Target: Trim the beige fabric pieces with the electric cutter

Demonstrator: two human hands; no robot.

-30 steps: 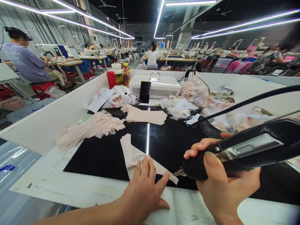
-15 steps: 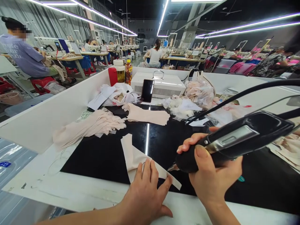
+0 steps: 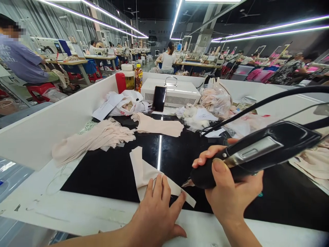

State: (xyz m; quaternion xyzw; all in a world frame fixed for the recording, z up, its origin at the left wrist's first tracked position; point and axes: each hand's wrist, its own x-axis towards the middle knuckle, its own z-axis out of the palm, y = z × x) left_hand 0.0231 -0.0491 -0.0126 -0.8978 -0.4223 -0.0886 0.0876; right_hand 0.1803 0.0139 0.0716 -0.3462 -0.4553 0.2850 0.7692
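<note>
The left hand [image 3: 155, 212] covers part of the pale fabric piece [image 3: 146, 171], which lies on the black sheet [image 3: 102, 178] near the front of the white worktop [image 3: 74, 209]. Whether the metal tip [image 3: 187, 184] of the black handheld tool [image 3: 252, 154] touches the fabric's edge or sits just beside it is hard to tell. The tool hides most of the right palm, and its black cable [image 3: 318, 123] is cut off by the right edge.

The left fingers are spread and rest on the fabric without gripping it; the index reaches toward its narrow end, and the thumb sticks out apart below. The right hand [image 3: 231, 195] has its fingers wrapped firmly around the tool, thumb on the near side.
</note>
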